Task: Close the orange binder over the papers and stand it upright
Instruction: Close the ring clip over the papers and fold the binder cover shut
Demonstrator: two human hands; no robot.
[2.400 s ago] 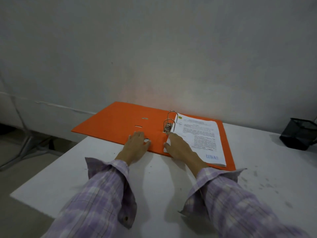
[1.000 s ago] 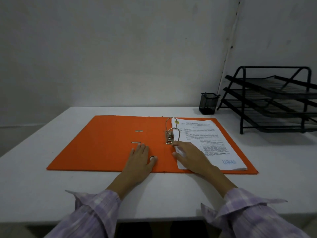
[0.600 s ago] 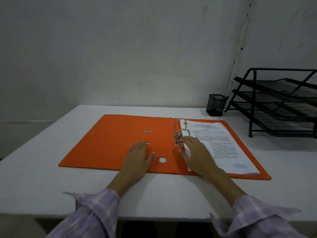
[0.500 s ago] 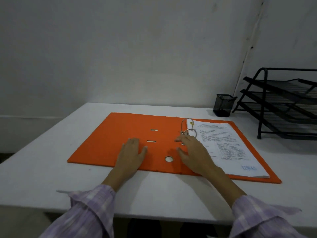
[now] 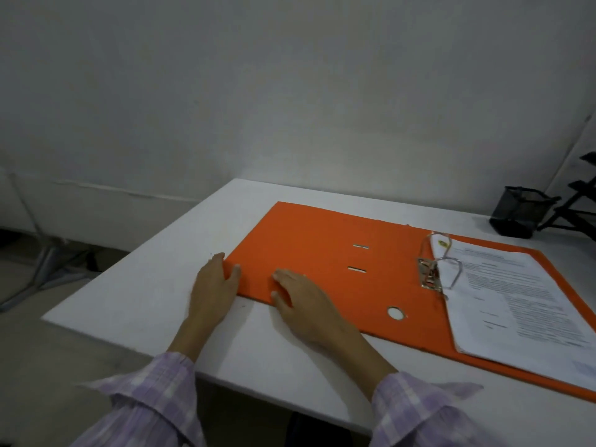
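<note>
The orange binder [image 5: 306, 246] lies open and flat on the white table [image 5: 154, 291]. Its metal ring mechanism [image 5: 430, 275] stands at the spine, and a stack of printed papers [image 5: 516, 301] rests on the right half. My left hand [image 5: 211, 285] is at the near left corner of the left cover, with the thumb on top and the fingers along the left edge. My right hand [image 5: 303, 298] lies flat, fingers spread, on the front edge of the same cover. The cover is still flat on the table.
A black mesh pen holder [image 5: 519, 211] stands at the back right, beside part of a black wire tray rack [image 5: 583, 201]. The table's left edge is close to my left hand. A grey wall runs behind the table.
Both hands have slid left from the spine and the papers to the left cover's outer corner and front edge. The view has swung left. The binder has not moved.
</note>
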